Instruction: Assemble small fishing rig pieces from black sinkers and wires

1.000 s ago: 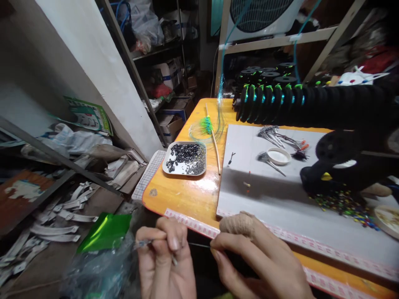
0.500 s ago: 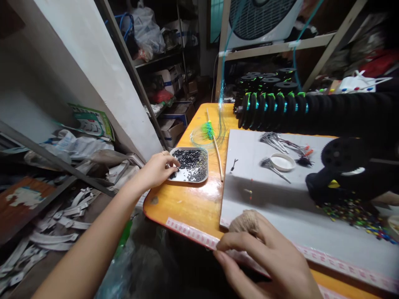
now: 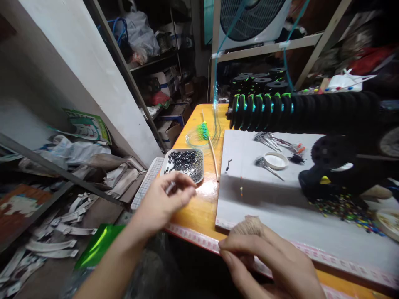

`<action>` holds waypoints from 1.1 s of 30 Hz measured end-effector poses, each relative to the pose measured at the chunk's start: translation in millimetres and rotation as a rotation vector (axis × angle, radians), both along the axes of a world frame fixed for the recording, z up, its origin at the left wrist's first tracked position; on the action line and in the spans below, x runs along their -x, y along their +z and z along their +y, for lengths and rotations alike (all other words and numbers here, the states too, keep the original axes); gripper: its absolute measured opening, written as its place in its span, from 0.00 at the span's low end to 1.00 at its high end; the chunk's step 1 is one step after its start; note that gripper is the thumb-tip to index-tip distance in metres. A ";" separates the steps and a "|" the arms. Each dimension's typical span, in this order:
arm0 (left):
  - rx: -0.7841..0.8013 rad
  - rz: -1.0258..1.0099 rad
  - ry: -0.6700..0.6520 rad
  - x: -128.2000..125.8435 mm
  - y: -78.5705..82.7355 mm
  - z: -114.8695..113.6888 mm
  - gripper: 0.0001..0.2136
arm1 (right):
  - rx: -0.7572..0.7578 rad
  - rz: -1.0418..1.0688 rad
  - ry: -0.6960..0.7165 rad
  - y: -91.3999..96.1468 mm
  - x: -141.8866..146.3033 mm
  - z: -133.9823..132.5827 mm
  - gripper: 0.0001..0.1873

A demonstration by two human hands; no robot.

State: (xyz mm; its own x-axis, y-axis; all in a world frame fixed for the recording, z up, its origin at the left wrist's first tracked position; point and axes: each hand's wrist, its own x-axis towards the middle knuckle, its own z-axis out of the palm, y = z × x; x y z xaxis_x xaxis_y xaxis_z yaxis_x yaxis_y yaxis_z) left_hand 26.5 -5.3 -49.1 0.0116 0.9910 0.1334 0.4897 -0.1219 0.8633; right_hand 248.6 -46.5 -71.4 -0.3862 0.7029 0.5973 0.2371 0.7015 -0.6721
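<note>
My left hand [image 3: 168,201] is just in front of a white tray [image 3: 161,170], its fingers curled in and blurred by motion. Anything they pinch is too small to make out. In the tray lie many small black tube-like pieces [image 3: 182,160] and a heap of tiny grey pieces [image 3: 197,171]. My right hand [image 3: 271,259] is at the table's front edge, thumb and forefinger pressed together, a tan wrap [image 3: 248,225] around one finger. What that pinch holds is hidden. Beyond it, a tiny orange and yellow piece [image 3: 241,189] shows over the white board [image 3: 230,199].
A black ribbed roller [image 3: 299,112] with green and blue strands spans the right side. A thin stick [image 3: 213,158] lies beside the tray. Dark-tipped pieces, a white ring-shaped dish [image 3: 276,160] and colourful beads [image 3: 349,209] are on the board. A wall pillar [image 3: 124,83] stands left.
My left hand has left the tray and moved right and toward me. My right hand keeps its pinch near the table edge. The view has shifted slightly.
</note>
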 end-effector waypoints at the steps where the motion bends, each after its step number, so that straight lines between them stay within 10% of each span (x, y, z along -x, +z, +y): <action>1: 0.047 -0.139 -0.005 -11.8 -4.5 -16.7 0.10 | 0.018 0.014 0.006 -0.2 0.1 -1.5 0.09; 4: 0.296 -1.011 0.105 -42.4 -20.3 -56.0 0.12 | 0.043 0.069 0.005 -0.3 1.5 -5.2 0.09; 8: 0.374 -1.387 0.242 -65.4 -35.3 -77.6 0.10 | 0.052 0.137 0.019 0.0 4.3 -8.5 0.15; 33: 0.381 -1.552 0.290 -78.6 -40.7 -92.6 0.12 | 0.005 0.114 -0.060 -5.6 5.5 -14.0 0.13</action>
